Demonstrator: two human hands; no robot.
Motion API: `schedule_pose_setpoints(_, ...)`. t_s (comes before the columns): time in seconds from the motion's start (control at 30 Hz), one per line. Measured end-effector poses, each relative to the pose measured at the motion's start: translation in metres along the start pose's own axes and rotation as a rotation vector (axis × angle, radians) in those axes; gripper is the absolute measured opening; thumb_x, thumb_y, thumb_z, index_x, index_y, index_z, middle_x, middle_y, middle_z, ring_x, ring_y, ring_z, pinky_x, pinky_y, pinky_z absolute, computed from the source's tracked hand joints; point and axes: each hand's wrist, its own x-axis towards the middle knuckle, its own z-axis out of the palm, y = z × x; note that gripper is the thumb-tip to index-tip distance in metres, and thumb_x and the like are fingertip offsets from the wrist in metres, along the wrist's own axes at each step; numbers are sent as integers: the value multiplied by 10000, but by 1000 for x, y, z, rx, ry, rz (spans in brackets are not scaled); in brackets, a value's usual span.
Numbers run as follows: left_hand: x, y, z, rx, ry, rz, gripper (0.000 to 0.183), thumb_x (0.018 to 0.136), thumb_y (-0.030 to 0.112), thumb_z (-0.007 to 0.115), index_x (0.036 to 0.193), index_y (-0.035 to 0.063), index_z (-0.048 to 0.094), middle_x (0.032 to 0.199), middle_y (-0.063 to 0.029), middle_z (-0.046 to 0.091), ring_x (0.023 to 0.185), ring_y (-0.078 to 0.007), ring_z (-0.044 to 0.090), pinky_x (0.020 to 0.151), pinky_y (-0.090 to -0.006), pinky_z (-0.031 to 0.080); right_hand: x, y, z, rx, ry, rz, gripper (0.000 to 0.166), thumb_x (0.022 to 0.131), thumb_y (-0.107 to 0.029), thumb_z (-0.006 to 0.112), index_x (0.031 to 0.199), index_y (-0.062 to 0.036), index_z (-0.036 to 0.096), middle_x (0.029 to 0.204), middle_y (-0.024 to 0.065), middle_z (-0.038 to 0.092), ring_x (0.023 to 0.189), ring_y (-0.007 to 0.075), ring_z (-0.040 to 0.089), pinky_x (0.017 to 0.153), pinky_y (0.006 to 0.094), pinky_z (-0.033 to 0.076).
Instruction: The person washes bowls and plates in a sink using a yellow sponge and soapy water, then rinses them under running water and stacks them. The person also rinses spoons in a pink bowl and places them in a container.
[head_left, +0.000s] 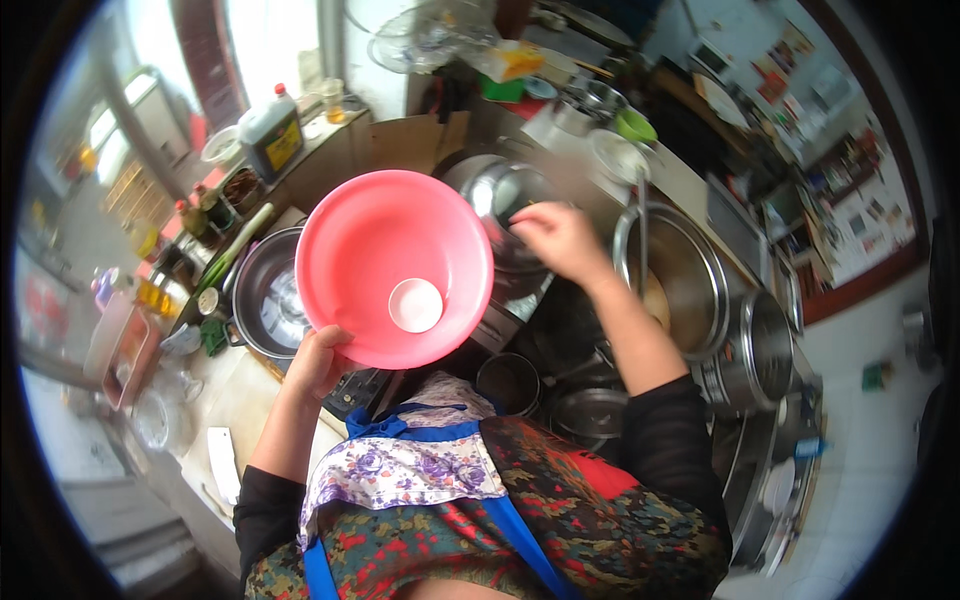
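My left hand (324, 361) grips the lower left rim of a pink plastic basin (375, 225), holding it tilted above the stove. Inside the basin rests a small white bowl (416, 305). To the right of the basin is my right hand (561, 238), blurred, with its fingers bent and close together; whether something small is between them cannot be made out. Beyond that hand a shiny metal pot or lid (499, 195) is partly covered by the basin. A dark-lined pan (270, 292) stands to the left, partly behind the basin.
A large metal pot (686, 285) with a long handle in it stands right of my forearm. Bottles, a large plastic jug (271, 139) and a green onion (238, 244) line the left ledge. A cleaver (223, 461) lies on the pale worktop (240, 390). Several pans surround me.
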Motion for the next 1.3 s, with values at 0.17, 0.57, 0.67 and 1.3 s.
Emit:
schedule_pose_setpoints(0.17,-13,-19,8,130,-180,-93,452,818,66,480,1246,-76,456,1118,-204,598,877,-324,675,737,-438,591,-52,-59,87,-405,-534,50,324,809,-186,664,1070,-5,594,979,213,650,928,360,634,795,428,505)
schedule_pose_setpoints(0.57,7,-28,50,118,-259,-86,412,827,64,490,1211,-83,491,1098,-206,609,903,-315,662,725,-421,586,-60,-31,40,-88,-349,179,163,846,-125,592,940,8,574,808,177,648,690,301,666,604,397,518)
schedule_pose_setpoints(0.67,23,-26,53,55,-194,-64,402,824,74,487,1194,-83,497,1066,-201,616,859,-300,667,676,-395,582,-28,-11,-22,237,-186,393,166,891,-153,563,948,3,553,705,99,634,476,161,611,402,277,463)
schedule_pose_setpoints(1.3,21,11,71,-77,392,264,446,772,116,476,1137,-140,495,1000,-201,620,815,-313,668,650,-416,593,252,327,-175,259,757,616,247,824,-43,472,1046,25,556,636,113,611,456,162,576,353,295,392)
